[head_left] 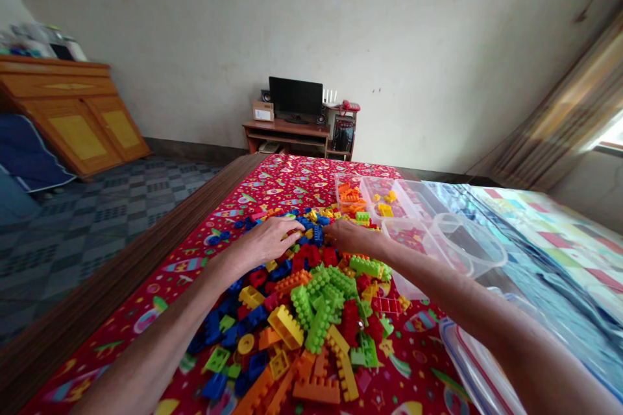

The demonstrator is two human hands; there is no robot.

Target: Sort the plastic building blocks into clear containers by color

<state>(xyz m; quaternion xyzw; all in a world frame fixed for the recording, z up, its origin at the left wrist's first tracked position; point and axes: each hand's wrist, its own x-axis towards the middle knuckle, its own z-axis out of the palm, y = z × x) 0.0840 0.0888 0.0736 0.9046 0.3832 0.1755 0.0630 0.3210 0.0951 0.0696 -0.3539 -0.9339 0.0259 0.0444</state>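
Red tablecloth [287, 175], wooden edge [141, 253] left, tubs [467, 243] crowding right, left hand [267, 241] and right hand [354, 237] atop bricks [316, 318], grasp unclear.

Single head-worn cam, looking forward and down, close over heap of multicoloured plastic building bricks [311, 298]; pale far wall [389, 26] straight ahead.

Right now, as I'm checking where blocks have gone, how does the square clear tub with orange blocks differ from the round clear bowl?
The square tub holds orange blocks; I see none in the round bowl. The tub has straight walls, the bowl a curved rim. The tub sits farther from the camera, the bowl nearer. Both are clear plastic, right of the block pile.
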